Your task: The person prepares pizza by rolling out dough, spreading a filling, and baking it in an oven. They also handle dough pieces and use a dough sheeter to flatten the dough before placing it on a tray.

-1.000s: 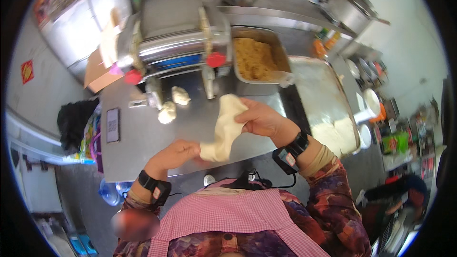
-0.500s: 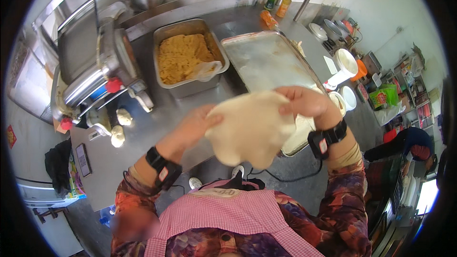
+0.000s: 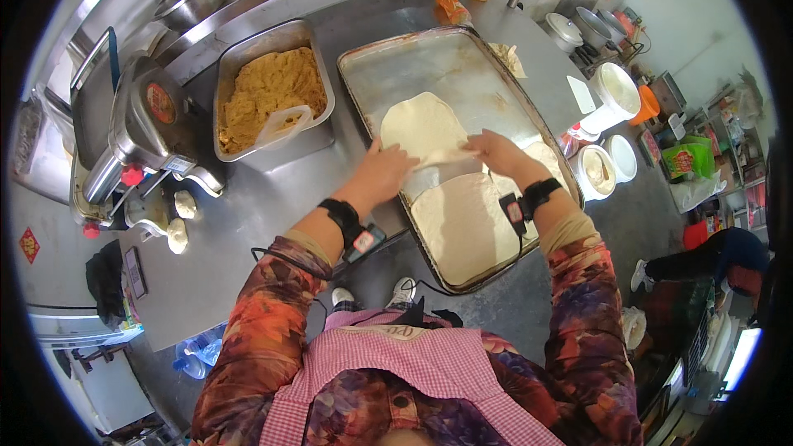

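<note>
A thin pale dough sheet [image 3: 423, 122] is stretched between my two hands over a large metal baking tray [image 3: 438, 66]. Its far part lies on or just above the tray, while its near edge is lifted. My left hand [image 3: 387, 172] grips the near left corner, fingers closed on the dough. At the near right corner my right hand [image 3: 501, 154] pinches the same sheet. Closer to me, another flat dough sheet [image 3: 462, 231] covers the near end of the tray, and part of one more dough piece [image 3: 542, 161] shows beside my right wrist.
Left of the tray stands a deep metal pan [image 3: 318, 128] of yellow-brown crumbly filling with a clear plastic scoop. A dough roller machine [image 3: 140, 116] is farther left, with small dough lumps [image 3: 178, 235] near it. White tubs [image 3: 618, 87] stand on the right. A person [image 3: 702, 268] bends at far right.
Both hands have carried the dough sheet forward from in front of my body to the tray. The sheet's far part now rests low over it. My view has shifted slightly.
</note>
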Motion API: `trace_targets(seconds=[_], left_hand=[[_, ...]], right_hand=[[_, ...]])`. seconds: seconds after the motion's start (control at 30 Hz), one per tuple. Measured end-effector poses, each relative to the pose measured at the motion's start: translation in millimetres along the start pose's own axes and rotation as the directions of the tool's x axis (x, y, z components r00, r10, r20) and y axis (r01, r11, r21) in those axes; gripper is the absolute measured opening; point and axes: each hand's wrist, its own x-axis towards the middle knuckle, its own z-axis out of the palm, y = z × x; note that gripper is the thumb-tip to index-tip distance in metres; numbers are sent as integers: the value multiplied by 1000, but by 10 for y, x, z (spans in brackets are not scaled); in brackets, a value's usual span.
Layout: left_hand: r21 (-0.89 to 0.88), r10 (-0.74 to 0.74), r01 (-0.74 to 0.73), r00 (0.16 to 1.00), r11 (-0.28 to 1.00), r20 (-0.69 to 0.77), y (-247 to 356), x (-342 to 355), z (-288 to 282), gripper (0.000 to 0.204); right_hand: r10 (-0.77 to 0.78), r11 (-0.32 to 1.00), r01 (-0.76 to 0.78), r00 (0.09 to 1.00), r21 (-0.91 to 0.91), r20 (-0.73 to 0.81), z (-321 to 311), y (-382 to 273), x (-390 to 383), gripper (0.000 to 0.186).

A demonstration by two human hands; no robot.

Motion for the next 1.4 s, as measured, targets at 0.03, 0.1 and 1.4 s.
trace_targets(seconds=[0.03, 0.1, 1.4], left_hand=[[6, 18, -18, 998, 1000, -59, 53, -18, 86, 31], [30, 67, -63, 983, 998, -172, 145, -58, 175, 29], [-270, 68, -173, 932, 947, -357, -478, 289, 0, 15]], right_hand=[[-58, 997, 58, 998, -44, -8, 87, 79, -60, 42], [-64, 962, 67, 998, -263, 20, 186, 160, -167, 47], [-173, 942, 80, 948, -325, -266, 208, -293, 1348, 52]])
